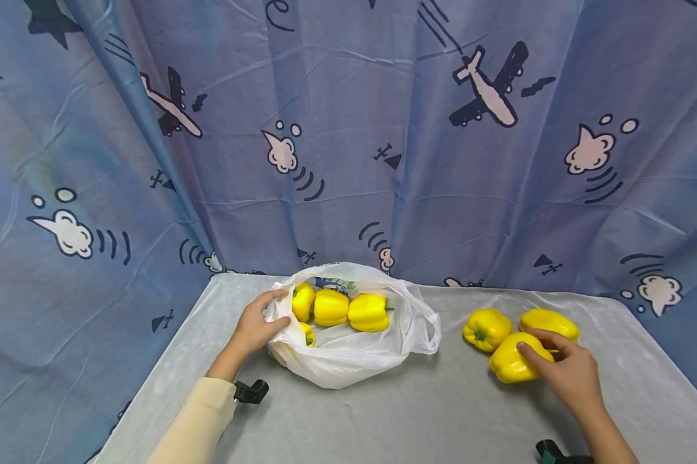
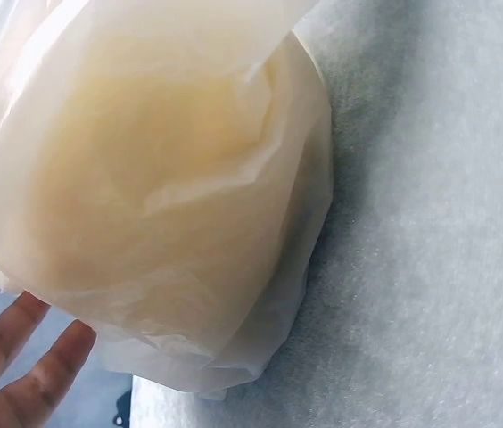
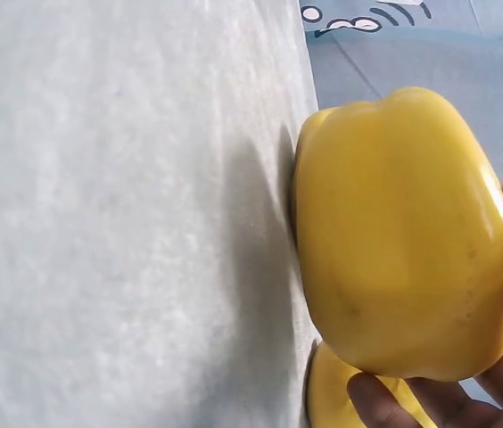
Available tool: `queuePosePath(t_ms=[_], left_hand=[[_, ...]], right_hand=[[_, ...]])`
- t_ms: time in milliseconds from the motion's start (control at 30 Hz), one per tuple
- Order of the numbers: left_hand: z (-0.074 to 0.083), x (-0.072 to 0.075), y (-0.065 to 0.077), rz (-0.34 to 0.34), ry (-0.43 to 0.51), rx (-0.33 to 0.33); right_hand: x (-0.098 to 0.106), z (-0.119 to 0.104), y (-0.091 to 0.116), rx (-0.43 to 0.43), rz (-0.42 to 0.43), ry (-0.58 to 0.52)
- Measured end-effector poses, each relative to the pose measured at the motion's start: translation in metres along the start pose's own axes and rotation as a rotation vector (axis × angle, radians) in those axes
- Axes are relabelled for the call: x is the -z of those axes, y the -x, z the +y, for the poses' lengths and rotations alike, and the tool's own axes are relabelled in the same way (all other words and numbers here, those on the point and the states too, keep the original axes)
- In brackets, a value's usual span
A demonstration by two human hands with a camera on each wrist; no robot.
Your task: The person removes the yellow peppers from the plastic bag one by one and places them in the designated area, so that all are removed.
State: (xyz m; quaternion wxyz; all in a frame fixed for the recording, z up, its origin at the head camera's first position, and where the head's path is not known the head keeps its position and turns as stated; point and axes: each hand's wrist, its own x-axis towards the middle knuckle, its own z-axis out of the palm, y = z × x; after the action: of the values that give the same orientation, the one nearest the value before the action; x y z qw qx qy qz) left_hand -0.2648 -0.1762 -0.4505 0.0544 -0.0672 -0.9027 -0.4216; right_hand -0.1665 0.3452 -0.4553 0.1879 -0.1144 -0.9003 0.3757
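Note:
A white plastic bag (image 1: 348,370) stands with its mouth spread on the table, several yellow bell peppers (image 1: 331,307) lying inside. My left hand (image 1: 261,323) holds the bag's left rim; in the left wrist view its fingers (image 2: 51,370) touch the bag's edge, and a yellowish shape shows through the plastic. On the right, my right hand (image 1: 571,370) grips a yellow bell pepper (image 1: 513,361) between thumb and fingers. In the right wrist view this pepper (image 3: 403,241) appears large, with fingertips around its side. Two more bell peppers, one at left (image 1: 487,327) and one behind (image 1: 548,322), lie beside it.
A grey cloth covers the table (image 1: 394,419). Behind and along the sides hangs a blue curtain (image 1: 336,225) printed with airplanes. The bag's loose handle (image 1: 428,328) sticks out toward the right.

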Motion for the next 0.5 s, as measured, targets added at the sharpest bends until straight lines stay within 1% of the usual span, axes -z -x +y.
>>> queuePosePath(t_ms=[267, 500], left_hand=[[-0.0001, -0.0012, -0.0001, -0.001, 0.002, 0.004], [0.0004, -0.0003, -0.0005, 0.004, 0.009, -0.002]], right_hand=[[-0.0047, 0.0062, -0.0018, -0.008, -0.01, 0.022], [-0.0061, 0.0089, -0.0034, -0.017, -0.055, 0.05]])
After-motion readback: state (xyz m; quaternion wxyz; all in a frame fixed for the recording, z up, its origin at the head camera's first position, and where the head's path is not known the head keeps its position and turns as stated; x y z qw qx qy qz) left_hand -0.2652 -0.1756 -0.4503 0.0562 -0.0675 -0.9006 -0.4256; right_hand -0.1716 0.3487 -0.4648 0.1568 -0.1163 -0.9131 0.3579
